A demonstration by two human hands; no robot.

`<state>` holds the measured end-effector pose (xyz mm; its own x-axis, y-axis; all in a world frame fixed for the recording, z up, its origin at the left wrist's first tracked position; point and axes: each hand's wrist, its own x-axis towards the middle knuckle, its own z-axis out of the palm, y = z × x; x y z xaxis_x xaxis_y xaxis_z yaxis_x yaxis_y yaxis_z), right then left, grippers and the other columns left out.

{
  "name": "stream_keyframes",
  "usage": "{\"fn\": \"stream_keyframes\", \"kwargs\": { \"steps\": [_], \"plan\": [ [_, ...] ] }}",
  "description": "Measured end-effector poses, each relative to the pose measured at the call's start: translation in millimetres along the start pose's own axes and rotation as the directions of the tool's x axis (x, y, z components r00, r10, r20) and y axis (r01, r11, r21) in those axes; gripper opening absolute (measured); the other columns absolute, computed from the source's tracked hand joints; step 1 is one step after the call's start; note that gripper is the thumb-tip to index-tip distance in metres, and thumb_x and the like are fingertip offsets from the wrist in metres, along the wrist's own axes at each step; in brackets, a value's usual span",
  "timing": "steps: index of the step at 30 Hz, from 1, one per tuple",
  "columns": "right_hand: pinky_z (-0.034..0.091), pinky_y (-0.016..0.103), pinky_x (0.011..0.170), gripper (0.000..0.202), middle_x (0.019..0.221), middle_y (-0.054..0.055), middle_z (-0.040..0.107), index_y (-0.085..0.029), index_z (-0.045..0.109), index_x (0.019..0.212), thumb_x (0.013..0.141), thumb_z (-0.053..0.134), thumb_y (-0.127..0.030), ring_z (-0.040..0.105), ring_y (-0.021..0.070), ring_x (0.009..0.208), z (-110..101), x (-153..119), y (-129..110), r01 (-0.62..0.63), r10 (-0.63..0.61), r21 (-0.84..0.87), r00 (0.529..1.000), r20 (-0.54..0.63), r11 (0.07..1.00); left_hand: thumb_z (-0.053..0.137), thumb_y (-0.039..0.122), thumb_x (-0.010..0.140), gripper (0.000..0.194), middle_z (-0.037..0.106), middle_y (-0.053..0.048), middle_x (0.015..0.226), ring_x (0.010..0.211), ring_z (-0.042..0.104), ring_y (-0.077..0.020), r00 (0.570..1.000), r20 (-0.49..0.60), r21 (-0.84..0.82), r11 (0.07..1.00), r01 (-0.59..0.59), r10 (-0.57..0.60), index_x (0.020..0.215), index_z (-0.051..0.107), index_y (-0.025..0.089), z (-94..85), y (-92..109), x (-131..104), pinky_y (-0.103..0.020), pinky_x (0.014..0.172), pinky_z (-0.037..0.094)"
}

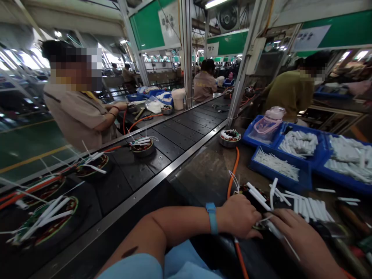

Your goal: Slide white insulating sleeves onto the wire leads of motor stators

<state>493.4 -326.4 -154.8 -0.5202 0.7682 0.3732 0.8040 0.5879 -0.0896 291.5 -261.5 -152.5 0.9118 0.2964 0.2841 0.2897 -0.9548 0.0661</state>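
Observation:
A wound motor stator [258,190] lies on the bench in front of me, mostly hidden by my hands, with white sleeves and thin wires sticking out of it. My left hand [242,217], a blue watch on its wrist, is closed at the stator's near edge; a thin white wire [265,220] runs from its fingers. To its right, my right hand [296,232] is closed on a white sleeve [274,229], blurred, with a thin strand trailing below. Loose white sleeves [309,207] lie just beyond the right hand.
Blue bins [306,182] of white sleeves and thin tubes stand at right, beside a pink-lidded container [269,122]. Another stator [230,137] sits near an orange hose [234,174]. More stators [142,147] rest on the dark conveyor [180,131]. A co-worker [81,104] stands across it.

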Motion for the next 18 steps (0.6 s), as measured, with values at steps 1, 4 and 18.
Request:
{"fn": "stream_keyframes", "kwargs": {
  "steps": [1,4,18],
  "plan": [
    [0.042,0.036,0.076,0.031,0.096,0.006,0.060,-0.023,0.058,0.100,0.079,0.038,-0.012,0.053,0.0219,0.087,4,2,1,0.023,-0.025,-0.076,1.000,-0.016,0.997,0.050,0.057,0.077,0.044,0.065,-0.006,0.075,0.070,0.059,-0.0204,1.000,-0.004,-0.008,1.000,0.012,-0.012,0.074,0.059,0.014,1.6,0,0,-0.033,0.061,0.038],
    [0.038,0.039,0.073,0.025,0.084,0.007,0.060,-0.021,0.061,0.088,0.080,0.038,-0.013,0.049,0.0232,0.080,14,7,4,0.032,-0.035,-0.175,0.999,-0.017,0.984,0.053,0.054,0.075,0.040,0.066,-0.005,0.075,0.070,0.059,-0.0193,0.999,-0.009,-0.023,0.999,0.034,-0.035,0.071,0.060,0.014,4.0,2,1,-0.034,0.059,0.037],
    [0.050,0.043,0.077,0.045,0.113,0.010,0.055,-0.023,0.048,0.120,0.077,0.049,-0.034,0.057,0.0279,0.097,18,-42,10,-0.355,0.363,0.084,0.925,-0.113,0.931,0.044,0.046,0.085,0.044,0.058,-0.006,0.115,0.107,0.049,-0.0174,0.976,0.023,-0.030,0.976,-0.215,0.216,0.121,0.048,0.020,-35.9,-23,-15,-0.030,0.094,0.032]
  ]
}}
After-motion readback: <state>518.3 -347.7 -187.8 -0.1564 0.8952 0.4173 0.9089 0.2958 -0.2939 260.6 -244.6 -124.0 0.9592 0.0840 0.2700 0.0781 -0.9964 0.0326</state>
